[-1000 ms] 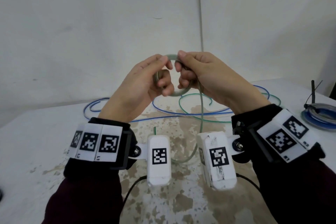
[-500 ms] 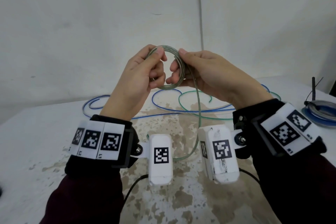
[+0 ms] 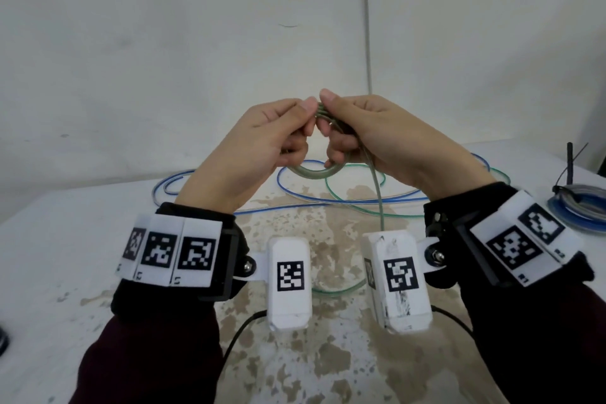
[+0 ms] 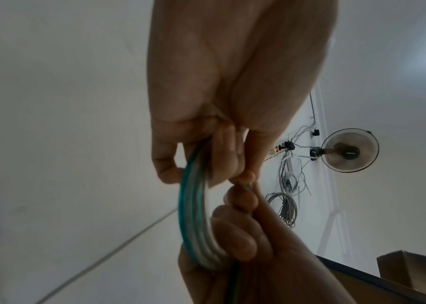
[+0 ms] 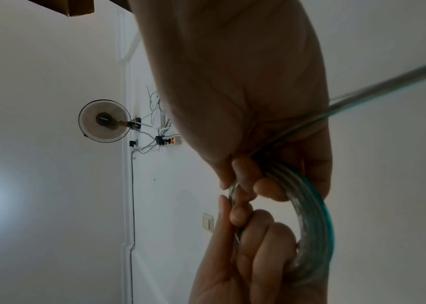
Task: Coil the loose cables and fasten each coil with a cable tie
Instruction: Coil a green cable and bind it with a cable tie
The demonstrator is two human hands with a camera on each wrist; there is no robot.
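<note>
A small coil of clear-green cable [image 3: 311,173] is held up above the table between both hands. My left hand [image 3: 296,123] pinches the coil's top from the left, and my right hand [image 3: 333,121] grips it from the right, thumbs almost touching. The coil's loose tail [image 3: 377,193] drops from my right hand to the table. In the left wrist view the coil [image 4: 194,216] runs between the left hand's fingers [image 4: 222,156] and the right hand below. The right wrist view shows the coil [image 5: 313,226] and its tail [image 5: 388,90] leaving under the palm.
A loose blue cable [image 3: 295,197] and more green cable [image 3: 360,207] lie in curves on the stained white table [image 3: 65,239] behind the hands. At the right edge sits a finished coil [image 3: 583,210] with a black cable tie [image 3: 570,167] sticking up.
The hands have drawn closer together with thumbs meeting at the coil's top. The coil has turned and now hangs below the fingers instead of facing me.
</note>
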